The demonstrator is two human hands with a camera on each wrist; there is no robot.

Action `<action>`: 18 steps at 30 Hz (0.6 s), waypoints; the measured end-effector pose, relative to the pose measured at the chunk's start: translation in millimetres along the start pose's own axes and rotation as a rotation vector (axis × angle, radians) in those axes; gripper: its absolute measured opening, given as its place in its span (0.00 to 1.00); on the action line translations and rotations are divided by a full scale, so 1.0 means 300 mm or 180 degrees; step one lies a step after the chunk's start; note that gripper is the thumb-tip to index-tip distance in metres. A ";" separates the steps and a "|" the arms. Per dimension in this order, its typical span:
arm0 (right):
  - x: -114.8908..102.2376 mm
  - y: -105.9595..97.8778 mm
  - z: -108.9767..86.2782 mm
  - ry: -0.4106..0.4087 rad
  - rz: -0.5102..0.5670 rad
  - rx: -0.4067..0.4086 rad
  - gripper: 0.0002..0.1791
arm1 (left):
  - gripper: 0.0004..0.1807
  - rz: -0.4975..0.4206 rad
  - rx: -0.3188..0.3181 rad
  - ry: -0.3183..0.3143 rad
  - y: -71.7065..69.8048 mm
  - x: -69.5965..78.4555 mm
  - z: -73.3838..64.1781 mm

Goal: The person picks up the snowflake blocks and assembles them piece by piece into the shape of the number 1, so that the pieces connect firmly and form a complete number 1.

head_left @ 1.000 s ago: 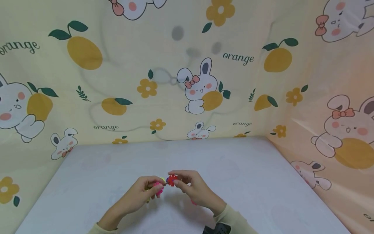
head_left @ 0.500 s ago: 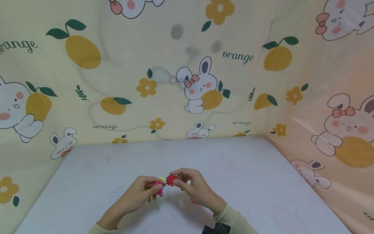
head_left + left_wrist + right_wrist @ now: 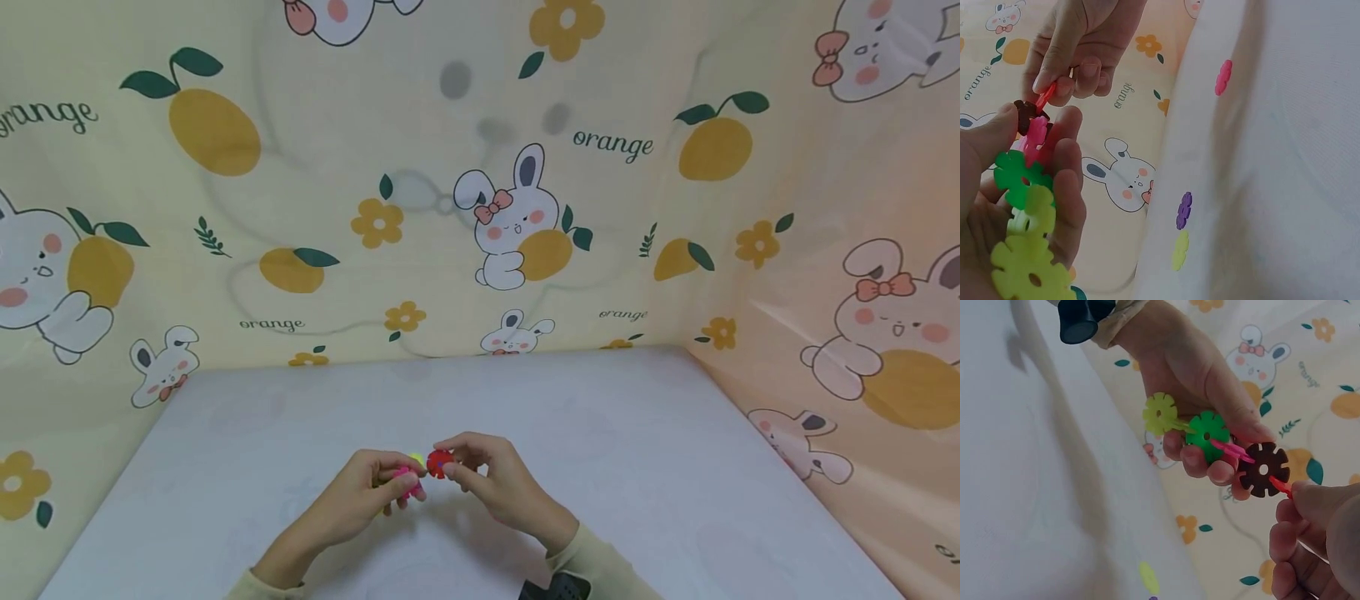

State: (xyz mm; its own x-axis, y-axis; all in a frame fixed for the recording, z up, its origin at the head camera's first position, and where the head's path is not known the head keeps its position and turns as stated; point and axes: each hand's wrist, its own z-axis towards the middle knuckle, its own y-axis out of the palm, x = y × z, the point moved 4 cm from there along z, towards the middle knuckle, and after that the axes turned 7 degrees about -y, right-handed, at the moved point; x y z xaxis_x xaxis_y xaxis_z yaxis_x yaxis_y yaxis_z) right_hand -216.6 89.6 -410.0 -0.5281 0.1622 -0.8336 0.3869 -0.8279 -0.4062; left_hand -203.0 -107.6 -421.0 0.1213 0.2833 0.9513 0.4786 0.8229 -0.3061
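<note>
Left to right, over the white table: the left hand grips a chain of notched, flower-shaped discs with central holes, neighbours set crosswise. It comprises two yellow discs, one green disc, one pink disc and one brown disc. One red disc touches the brown, pinched by the right hand. Three loose discs lie below: one yellow piece, one purple piece, one rose piece.

The notched discs look smooth plastic, the white tabletop matt.
</note>
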 end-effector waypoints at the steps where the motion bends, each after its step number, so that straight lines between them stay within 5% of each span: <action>1: 0.001 0.000 0.000 -0.0001 -0.0010 -0.0001 0.14 | 0.17 -0.0005 0.0004 -0.0019 0.000 -0.001 0.001; 18: 0.015 -0.035 0.003 0.0074 -0.0129 -0.0156 0.18 | 0.18 -0.0038 -0.0030 -0.0136 -0.008 -0.008 0.004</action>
State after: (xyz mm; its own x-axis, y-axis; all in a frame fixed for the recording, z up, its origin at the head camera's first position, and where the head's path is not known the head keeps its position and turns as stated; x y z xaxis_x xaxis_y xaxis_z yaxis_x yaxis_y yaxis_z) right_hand -223.5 98.5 -409.2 -0.5267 0.2079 -0.8243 0.4025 -0.7931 -0.4572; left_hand -205.6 -109.7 -422.7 0.0784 0.2945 0.9524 0.4880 0.8218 -0.2942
